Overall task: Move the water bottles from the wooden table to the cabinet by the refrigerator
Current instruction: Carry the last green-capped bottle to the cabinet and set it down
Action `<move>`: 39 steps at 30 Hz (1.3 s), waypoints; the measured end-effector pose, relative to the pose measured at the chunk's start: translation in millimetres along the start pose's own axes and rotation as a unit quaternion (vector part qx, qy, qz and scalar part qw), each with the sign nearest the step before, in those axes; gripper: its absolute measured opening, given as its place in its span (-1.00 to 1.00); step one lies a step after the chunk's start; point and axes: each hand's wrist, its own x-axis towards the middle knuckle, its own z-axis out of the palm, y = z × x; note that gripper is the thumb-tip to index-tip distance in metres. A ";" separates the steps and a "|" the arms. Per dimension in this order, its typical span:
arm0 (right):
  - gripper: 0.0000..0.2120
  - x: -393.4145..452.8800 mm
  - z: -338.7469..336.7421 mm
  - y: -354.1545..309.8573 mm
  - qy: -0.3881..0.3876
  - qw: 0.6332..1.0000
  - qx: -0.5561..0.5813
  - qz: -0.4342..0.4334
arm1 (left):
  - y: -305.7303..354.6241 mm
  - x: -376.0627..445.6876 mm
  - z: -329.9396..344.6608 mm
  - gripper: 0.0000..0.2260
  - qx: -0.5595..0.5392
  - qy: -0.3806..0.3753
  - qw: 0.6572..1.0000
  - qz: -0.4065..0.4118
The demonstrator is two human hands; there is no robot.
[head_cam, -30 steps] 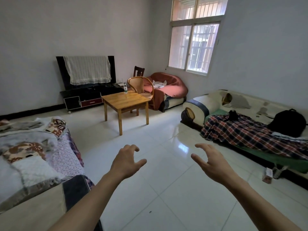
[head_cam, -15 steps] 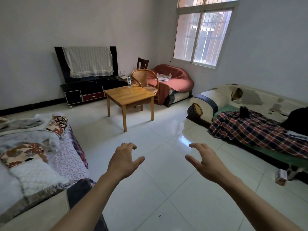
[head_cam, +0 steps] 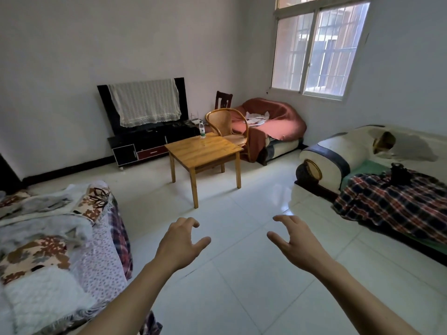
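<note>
A clear water bottle (head_cam: 202, 129) with a green label stands upright at the far corner of a small wooden table (head_cam: 205, 151) across the room. My left hand (head_cam: 180, 245) and my right hand (head_cam: 294, 243) are stretched out in front of me over the white tiled floor, well short of the table. Both hands hold nothing and their fingers are spread and slightly curled. No cabinet or refrigerator is in view.
A bed with patterned covers (head_cam: 53, 245) runs along the left. A sofa with a plaid blanket (head_cam: 391, 201) lines the right. Behind the table stand a wicker chair (head_cam: 227, 126), a red-covered armchair (head_cam: 273, 122) and a black TV stand (head_cam: 150, 143). White floor tiles (head_cam: 242, 274) stretch between them.
The table and bottle appear larger and closer as I move forward across the floor. My hands stay open and held out in the same pose.
</note>
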 end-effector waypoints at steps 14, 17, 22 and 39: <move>-0.49 191.2 24.1 4.4 -0.010 1.000 -0.007 -0.014 | -21.8 181.1 0.9 -0.50 0.007 0.011 1.000 -0.023; -0.49 228.6 32.7 -13.2 -0.004 1.000 -0.026 -0.005 | -44.0 228.3 -5.3 -0.50 0.007 0.008 1.000 -0.012; -0.48 306.9 41.4 -53.9 0.011 0.998 -0.058 -0.001 | -80.9 306.3 -31.9 -0.51 -0.019 0.037 0.999 -0.004; -0.51 554.3 161.8 -114.5 -0.028 0.998 -0.017 -0.057 | -212.7 502.3 -53.0 -0.53 0.006 0.028 0.999 -0.047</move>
